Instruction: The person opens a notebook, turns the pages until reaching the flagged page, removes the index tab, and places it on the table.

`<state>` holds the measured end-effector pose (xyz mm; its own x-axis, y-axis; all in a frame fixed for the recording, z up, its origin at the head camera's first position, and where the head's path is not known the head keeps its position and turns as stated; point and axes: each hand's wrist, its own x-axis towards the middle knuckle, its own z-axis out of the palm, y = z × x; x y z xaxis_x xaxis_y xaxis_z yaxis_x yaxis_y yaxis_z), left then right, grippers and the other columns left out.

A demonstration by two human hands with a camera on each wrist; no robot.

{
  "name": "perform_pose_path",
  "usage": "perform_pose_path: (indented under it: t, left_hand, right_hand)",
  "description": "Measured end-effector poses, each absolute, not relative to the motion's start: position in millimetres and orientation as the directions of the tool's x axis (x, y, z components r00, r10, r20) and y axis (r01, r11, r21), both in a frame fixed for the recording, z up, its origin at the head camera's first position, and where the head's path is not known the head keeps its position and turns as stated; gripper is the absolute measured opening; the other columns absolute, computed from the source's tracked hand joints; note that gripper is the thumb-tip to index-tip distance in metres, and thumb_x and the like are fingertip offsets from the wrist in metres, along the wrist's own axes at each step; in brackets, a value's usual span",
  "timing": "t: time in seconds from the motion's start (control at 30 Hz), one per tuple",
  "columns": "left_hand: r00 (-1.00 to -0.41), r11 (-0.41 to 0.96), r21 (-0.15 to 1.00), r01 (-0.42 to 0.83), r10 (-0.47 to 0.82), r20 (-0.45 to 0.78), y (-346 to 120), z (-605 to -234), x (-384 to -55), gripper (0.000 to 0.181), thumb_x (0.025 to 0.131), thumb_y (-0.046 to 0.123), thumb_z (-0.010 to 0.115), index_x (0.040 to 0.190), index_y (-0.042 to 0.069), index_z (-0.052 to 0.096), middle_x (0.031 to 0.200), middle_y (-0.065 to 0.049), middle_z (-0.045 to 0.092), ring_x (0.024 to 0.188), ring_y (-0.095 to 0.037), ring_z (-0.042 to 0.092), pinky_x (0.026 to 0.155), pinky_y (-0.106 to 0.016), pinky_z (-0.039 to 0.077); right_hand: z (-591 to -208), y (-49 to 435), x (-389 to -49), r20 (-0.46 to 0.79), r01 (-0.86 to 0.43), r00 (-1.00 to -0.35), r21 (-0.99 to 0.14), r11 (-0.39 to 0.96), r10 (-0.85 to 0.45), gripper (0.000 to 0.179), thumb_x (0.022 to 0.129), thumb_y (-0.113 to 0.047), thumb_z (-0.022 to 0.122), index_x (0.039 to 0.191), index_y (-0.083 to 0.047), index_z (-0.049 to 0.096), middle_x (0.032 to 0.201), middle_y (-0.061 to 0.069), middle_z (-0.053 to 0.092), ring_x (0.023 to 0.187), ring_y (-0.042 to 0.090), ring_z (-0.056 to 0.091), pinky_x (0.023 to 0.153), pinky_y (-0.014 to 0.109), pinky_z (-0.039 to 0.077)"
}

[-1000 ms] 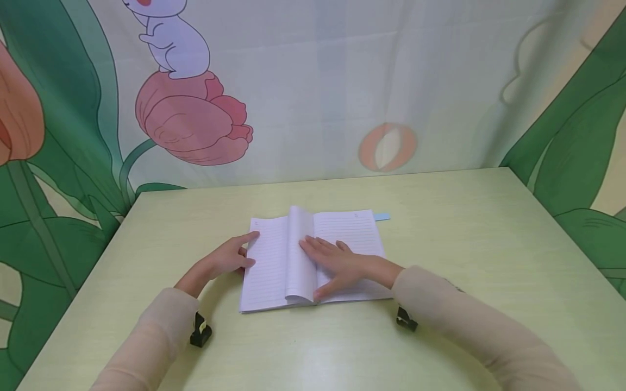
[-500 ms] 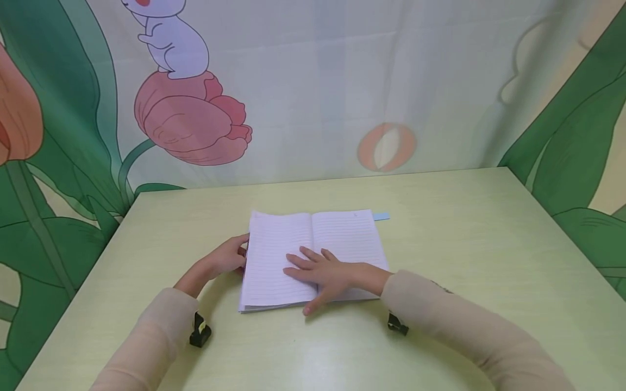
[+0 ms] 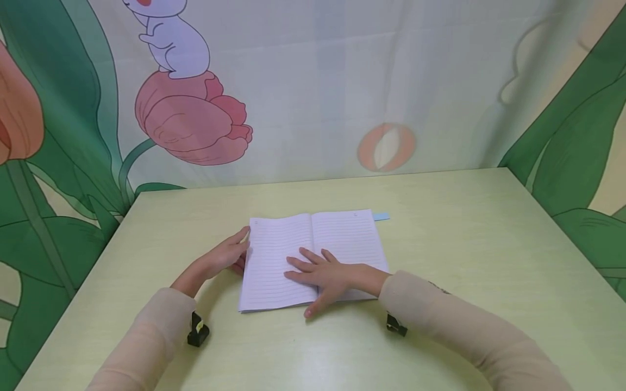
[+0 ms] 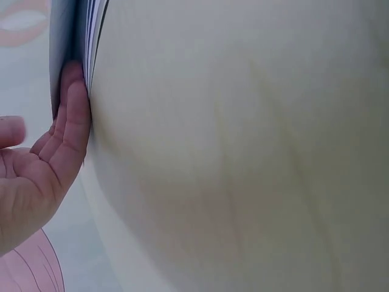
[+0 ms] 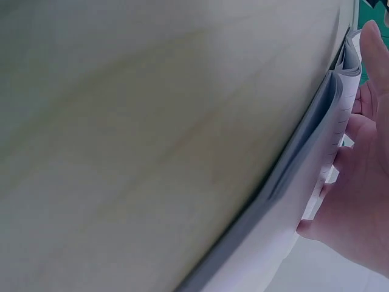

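Observation:
An open notebook (image 3: 274,233) with white ruled pages lies flat on the table, its spine running away from me. My right hand (image 3: 325,276) rests spread across the centre fold, fingers on the left page, thumb past the near edge onto the table side. At the notebook's left edge is my left hand (image 3: 226,255), its fingers nearly straight and its fingertips at the page edge. In the left wrist view its fingers (image 4: 72,121) reach in between leaves, with the thumb standing apart. In the right wrist view the stacked pages (image 5: 298,164) show edge-on beside the right palm.
A pale blue tab (image 3: 381,216) sticks out at the notebook's upper right. The light wood-toned table (image 3: 464,233) extends around it. Behind stands a printed curtain (image 3: 303,98) with flowers and a rabbit. Black camera mounts (image 3: 198,331) sit at both wrists.
A leaf curled at the middle has come down flat onto the left side. My right hand slid left and nearer, spreading over the fold. My left fingers shifted from the page top to the edge.

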<state>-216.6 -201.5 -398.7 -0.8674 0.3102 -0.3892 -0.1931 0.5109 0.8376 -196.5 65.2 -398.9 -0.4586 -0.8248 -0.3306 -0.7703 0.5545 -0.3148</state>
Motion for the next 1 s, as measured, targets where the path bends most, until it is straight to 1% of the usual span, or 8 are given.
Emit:
perform_pose_path:
  t: [0.03,0.1,0.2,0.27,0.47,0.67,0.83,1.0]
  left_hand:
    - [-0.868,0.511,0.837,-0.196,0.307,-0.39,-201,-398,-216,0.06,0.099,0.013,0.032,0.145,0.005,-0.006,0.087,-0.019,0.06,0.068,-0.022,0.059,0.066,-0.036,0.049]
    - [-0.871,0.538,0.822,-0.186,0.297,-0.392,-200,-398,-217,0.065,0.097,0.011,0.039,0.146,0.005,-0.004,0.086,-0.017,0.06,0.068,-0.02,0.058,0.065,-0.035,0.049]
    - [-0.877,0.59,0.791,-0.16,0.283,-0.388,-199,-400,-218,0.074,0.091,0.001,0.05,0.146,0.006,0.001,0.087,-0.017,0.061,0.069,-0.02,0.058,0.063,-0.033,0.049]
    - [-0.88,0.624,0.769,-0.14,0.278,-0.385,-199,-401,-219,0.076,0.088,-0.002,0.054,0.147,0.007,0.007,0.088,-0.016,0.06,0.07,-0.019,0.057,0.064,-0.032,0.048]
    - [-0.878,0.653,0.747,-0.123,0.279,-0.388,-198,-401,-218,0.07,0.087,-0.001,0.054,0.146,0.006,0.016,0.091,-0.016,0.058,0.07,-0.019,0.056,0.066,-0.031,0.048]
    - [-0.876,0.663,0.736,-0.135,0.268,-0.402,-199,-402,-219,0.069,0.088,0.0,0.055,0.146,0.007,0.017,0.092,-0.016,0.057,0.07,-0.02,0.056,0.066,-0.031,0.048]
    - [-0.875,0.658,0.741,-0.131,0.275,-0.399,-199,-403,-219,0.069,0.088,-0.001,0.054,0.146,0.007,0.017,0.092,-0.016,0.057,0.07,-0.019,0.057,0.066,-0.031,0.048]
    - [-0.875,0.656,0.744,-0.126,0.28,-0.395,-197,-403,-220,0.069,0.087,-0.001,0.055,0.145,0.006,0.018,0.09,-0.016,0.057,0.069,-0.019,0.056,0.065,-0.031,0.049]
  right_hand:
    - [-399,65,-197,-0.329,-0.771,-0.459,-0.315,0.554,-0.825,0.093,0.073,-0.062,0.061,0.147,-0.026,0.016,0.152,-0.003,-0.004,0.136,0.022,-0.016,0.104,0.054,-0.004]
    - [-399,66,-197,-0.328,-0.769,-0.459,-0.319,0.554,-0.826,0.093,0.074,-0.062,0.061,0.147,-0.026,0.016,0.152,-0.004,-0.005,0.136,0.022,-0.016,0.104,0.054,-0.004]
    - [-398,67,-197,-0.322,-0.767,-0.457,-0.33,0.551,-0.829,0.092,0.075,-0.061,0.06,0.147,-0.025,0.016,0.152,-0.003,-0.004,0.136,0.022,-0.015,0.104,0.053,-0.004]
    - [-397,68,-197,-0.315,-0.768,-0.456,-0.333,0.547,-0.832,0.091,0.076,-0.06,0.06,0.147,-0.024,0.016,0.152,-0.002,-0.004,0.136,0.022,-0.014,0.105,0.052,-0.003]
    - [-398,81,-202,-0.304,-0.756,-0.467,-0.349,0.553,-0.83,0.087,0.08,-0.057,0.058,0.147,-0.02,0.017,0.152,0.001,-0.001,0.137,0.023,-0.011,0.106,0.051,0.001]
    - [-399,101,-204,-0.3,-0.735,-0.496,-0.354,0.578,-0.815,0.083,0.083,-0.054,0.054,0.147,-0.019,0.015,0.152,0.003,-0.001,0.137,0.024,-0.008,0.105,0.053,0.003]
    - [-398,121,-205,-0.298,-0.727,-0.51,-0.353,0.589,-0.807,0.081,0.085,-0.051,0.054,0.147,-0.015,0.017,0.152,0.007,0.002,0.137,0.028,-0.005,0.104,0.057,0.004]
    - [-399,145,-209,-0.299,-0.699,-0.537,-0.365,0.614,-0.789,0.08,0.086,-0.049,0.054,0.146,-0.012,0.017,0.152,0.009,0.004,0.137,0.031,-0.004,0.102,0.059,0.004]
